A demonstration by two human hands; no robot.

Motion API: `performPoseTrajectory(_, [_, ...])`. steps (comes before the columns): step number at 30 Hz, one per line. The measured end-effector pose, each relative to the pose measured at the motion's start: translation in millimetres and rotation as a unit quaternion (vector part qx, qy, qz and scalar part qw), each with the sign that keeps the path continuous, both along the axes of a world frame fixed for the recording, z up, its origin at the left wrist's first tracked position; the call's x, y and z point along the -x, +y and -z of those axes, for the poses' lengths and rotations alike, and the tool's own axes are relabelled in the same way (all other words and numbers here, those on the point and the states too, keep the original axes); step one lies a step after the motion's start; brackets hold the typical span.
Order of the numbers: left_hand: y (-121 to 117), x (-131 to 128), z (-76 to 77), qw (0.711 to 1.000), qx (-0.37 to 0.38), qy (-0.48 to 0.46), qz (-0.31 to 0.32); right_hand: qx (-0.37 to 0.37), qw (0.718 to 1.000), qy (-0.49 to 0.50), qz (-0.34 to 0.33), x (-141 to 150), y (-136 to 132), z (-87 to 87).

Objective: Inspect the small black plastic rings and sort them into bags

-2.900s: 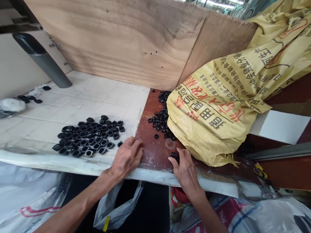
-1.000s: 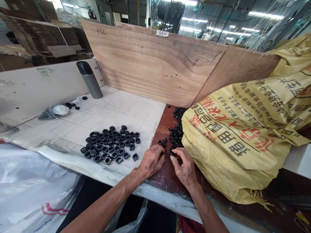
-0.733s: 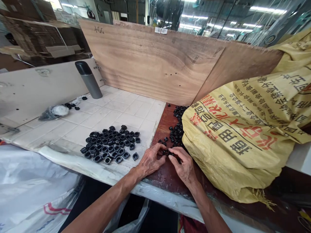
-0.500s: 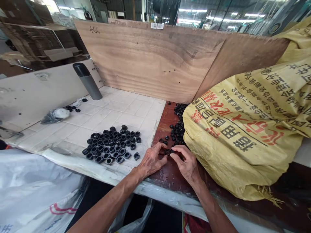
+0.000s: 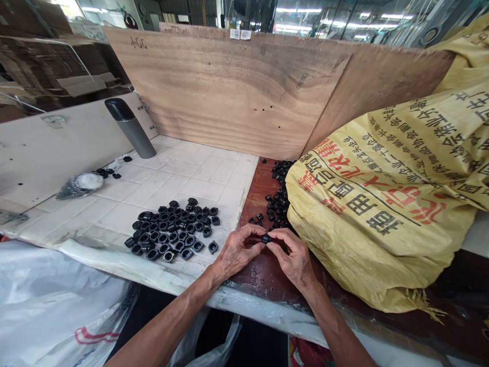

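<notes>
Between the fingertips of both hands is a small black plastic ring-shaped part (image 5: 266,238), held just above the dark red board. My left hand (image 5: 239,248) pinches it from the left, thumb and forefinger closed. From the right, my right hand (image 5: 292,255) grips the same part with thumb and fingers. Left of my hands, many similar black parts (image 5: 173,237) with open centres lie in a group on the white tiled surface. Behind my right hand, a heap of loose black parts (image 5: 278,204) spreads beside the yellow sack.
A large yellow woven sack (image 5: 382,214) with printing bulges over the right side. A grey bottle (image 5: 133,132) stands back left, near a small plastic bag (image 5: 76,186). Wooden boards (image 5: 229,97) wall off the back. A white sack (image 5: 49,295) hangs at the front left.
My fingertips have come together on the black part, which has turned and now sits pinched between both hands. The view has shifted slightly.
</notes>
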State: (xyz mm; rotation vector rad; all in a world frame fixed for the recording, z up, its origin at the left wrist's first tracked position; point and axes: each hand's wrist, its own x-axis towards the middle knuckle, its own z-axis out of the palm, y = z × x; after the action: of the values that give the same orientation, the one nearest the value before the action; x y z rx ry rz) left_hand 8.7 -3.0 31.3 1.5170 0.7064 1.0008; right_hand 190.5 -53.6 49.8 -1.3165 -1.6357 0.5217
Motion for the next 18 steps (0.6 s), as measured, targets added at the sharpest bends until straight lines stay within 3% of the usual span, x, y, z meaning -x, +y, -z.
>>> performPoseTrajectory(4, [-0.3,0.4,-2.3,1.000,0.020,0.002,0.020,0.025,0.999,0.034,0.021,-0.6,0.0,8.7])
performPoseTrajectory(9, [1.0,-0.2,-6.5,1.000,-0.018,0.016,-0.002,-0.044,0.999,-0.001,0.008,-0.7,2.0,9.6])
performPoseTrajectory(15, [0.8,-2.8,-9.4,0.997,0.063,-0.034,0.013,-0.060,0.998,-0.004,-0.005,-0.1,2.6,4.3])
performPoseTrajectory(18, [1.4,-3.1,-9.0,0.998,0.060,-0.033,0.008,-0.048,0.999,0.006,-0.004,-0.6,3.0,2.9])
